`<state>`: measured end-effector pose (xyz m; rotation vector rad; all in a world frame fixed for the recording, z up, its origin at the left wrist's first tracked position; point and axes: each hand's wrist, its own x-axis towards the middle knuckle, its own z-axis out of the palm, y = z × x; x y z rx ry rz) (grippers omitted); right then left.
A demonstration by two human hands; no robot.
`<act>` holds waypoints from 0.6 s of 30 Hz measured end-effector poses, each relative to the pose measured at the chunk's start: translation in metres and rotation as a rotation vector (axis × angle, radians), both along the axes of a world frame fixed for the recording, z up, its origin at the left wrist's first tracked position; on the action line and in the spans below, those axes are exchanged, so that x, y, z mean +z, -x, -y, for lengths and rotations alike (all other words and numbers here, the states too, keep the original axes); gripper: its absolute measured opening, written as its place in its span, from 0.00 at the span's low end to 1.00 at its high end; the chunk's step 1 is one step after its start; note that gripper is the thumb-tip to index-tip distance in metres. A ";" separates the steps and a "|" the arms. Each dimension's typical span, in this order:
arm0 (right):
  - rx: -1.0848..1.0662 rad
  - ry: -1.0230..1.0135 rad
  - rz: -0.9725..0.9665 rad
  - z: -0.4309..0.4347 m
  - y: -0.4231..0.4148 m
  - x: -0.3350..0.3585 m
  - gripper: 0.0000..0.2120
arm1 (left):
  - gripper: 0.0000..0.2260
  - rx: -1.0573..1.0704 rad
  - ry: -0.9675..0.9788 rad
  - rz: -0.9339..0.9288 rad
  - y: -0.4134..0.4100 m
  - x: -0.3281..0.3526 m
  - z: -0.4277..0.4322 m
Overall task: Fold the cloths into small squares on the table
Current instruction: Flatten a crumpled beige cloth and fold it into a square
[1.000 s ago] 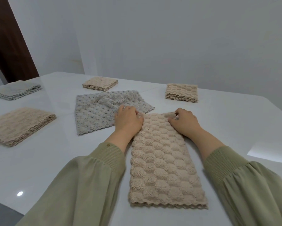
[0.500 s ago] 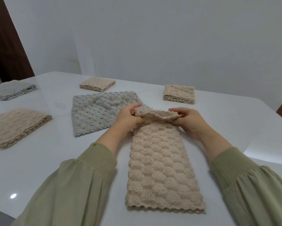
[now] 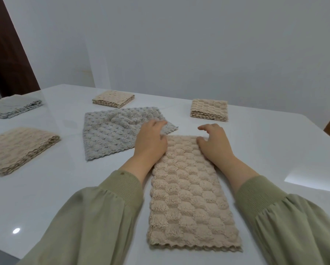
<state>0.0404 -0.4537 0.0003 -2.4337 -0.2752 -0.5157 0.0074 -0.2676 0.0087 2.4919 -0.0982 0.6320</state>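
At frame centre, the beige cloth (image 3: 189, 192) lies as a long strip on the white worktop (image 3: 265, 142). The left hand (image 3: 150, 144) and right hand (image 3: 215, 144) flank its far end, palms down, fingers loosely spread, gripping nothing.

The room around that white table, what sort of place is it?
Probably a plain indoor room, home or workspace; I can't tell which. A glossy white table against a bare pale wall, a dark wooden door, and folded cloth stacks.

Both hands (image 3: 183, 142) forward, palms down, fingers loose
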 end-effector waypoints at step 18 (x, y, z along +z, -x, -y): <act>0.003 0.255 -0.225 0.003 -0.010 0.008 0.13 | 0.13 0.194 -0.369 -0.159 -0.014 -0.002 -0.010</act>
